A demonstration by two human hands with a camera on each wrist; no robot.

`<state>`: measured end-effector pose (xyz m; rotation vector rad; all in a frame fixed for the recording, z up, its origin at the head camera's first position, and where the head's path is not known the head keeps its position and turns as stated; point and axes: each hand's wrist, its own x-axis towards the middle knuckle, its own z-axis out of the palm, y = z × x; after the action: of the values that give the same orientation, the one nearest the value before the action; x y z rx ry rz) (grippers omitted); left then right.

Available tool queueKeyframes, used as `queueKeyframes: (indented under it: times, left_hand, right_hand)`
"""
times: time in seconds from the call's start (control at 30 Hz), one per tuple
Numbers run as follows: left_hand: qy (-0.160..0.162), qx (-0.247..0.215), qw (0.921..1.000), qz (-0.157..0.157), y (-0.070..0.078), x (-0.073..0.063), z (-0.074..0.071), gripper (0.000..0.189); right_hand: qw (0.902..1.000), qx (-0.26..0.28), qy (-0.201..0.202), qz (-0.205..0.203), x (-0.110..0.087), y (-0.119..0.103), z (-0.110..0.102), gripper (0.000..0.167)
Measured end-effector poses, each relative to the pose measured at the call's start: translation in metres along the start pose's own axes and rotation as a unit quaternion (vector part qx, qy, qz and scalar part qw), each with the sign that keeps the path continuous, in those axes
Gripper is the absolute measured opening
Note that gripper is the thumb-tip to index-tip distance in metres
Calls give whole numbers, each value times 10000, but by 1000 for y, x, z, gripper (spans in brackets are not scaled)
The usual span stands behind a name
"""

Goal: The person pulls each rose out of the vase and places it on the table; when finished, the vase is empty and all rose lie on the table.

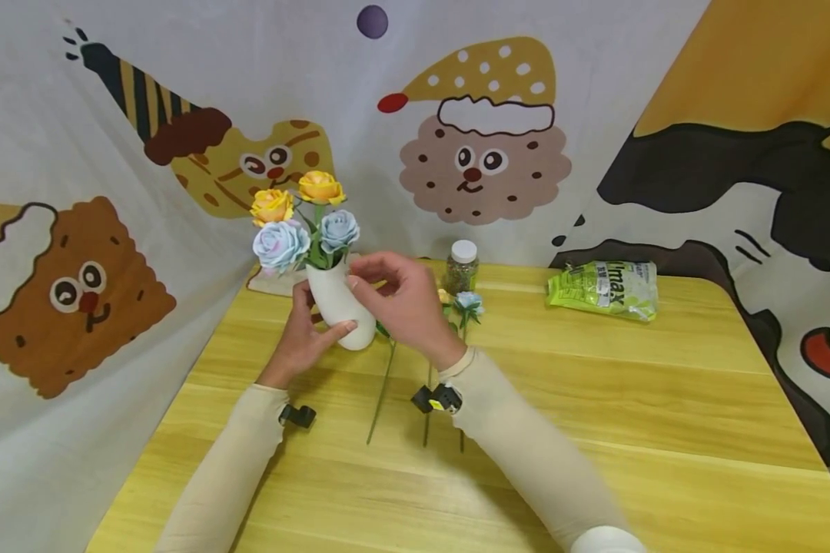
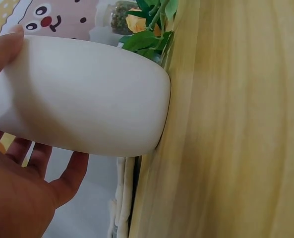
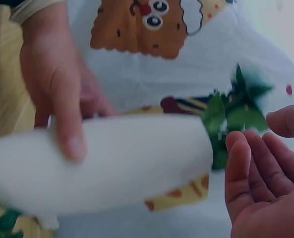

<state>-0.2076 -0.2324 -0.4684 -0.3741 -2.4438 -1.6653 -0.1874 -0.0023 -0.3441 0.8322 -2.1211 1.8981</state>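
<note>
Four roses [image 1: 339, 232] are seated in the vase [image 1: 337, 301] gripped by left hand [image 1: 300, 338], three stems [image 1: 382, 392] left unplaced near right hand [image 1: 410, 301] (loosely bent, apparently empty).

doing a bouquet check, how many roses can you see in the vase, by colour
Yellow roses: 2
Pale blue roses: 2
Total visible in the white vase: 4
</note>
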Motion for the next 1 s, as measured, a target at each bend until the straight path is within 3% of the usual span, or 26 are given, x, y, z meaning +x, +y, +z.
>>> queueKeyframes:
  times: [0.2,0.43,0.7,1.0]
  left_hand:
    - [-24,-18,9997,250,-3,1,-2,85]
    - [-110,-1,9999,126,-4,-1,-3,80]
    - [-109,-9,9998,138,-2,-1,-4,74]
    - [7,-133,9998,140,-3,1,-2,78]
  right_hand:
    - [9985,-271,-63,-477,11,-8,29,22]
    - [9948,-752,169,-672,16,-2,47,27]
    - [9780,-1798,414,-977,19,-2,61,27]
    - [9758,-1808,781,-953,27,-1,65,10]
